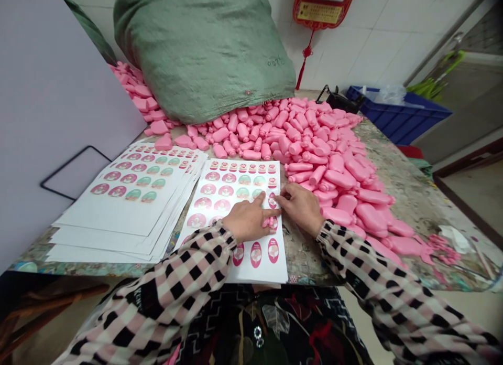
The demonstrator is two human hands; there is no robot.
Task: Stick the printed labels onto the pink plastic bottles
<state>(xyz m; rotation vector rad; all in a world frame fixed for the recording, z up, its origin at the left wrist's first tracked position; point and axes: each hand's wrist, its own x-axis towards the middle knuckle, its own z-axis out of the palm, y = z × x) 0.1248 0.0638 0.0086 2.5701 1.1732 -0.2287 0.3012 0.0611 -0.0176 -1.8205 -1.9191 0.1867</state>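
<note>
A sheet of stickers (pixel 236 273) lies in front of me, printed with rows of oval and dome-shaped pink, green and red labels. My left hand (pixel 245 218) rests over its right half, index finger stretched onto the paper. The other fingers curl round a small pink bottle (pixel 269 222), of which only a bit shows. At the sheet's right edge, my right hand (pixel 301 205) pinches with thumb and index finger at an oval pink sticker (pixel 272 200). Whether that sticker has lifted from the sheet is too small to tell.
A big heap of pink plastic bottles (pixel 294 131) spreads behind and right of the sheet, beneath a green sack (pixel 204 50). Left lies a stack of sticker sheets (pixel 113 218), beside a pale panel (pixel 58 118) with a black wire handle. A blue crate (pixel 401 116) stands beyond.
</note>
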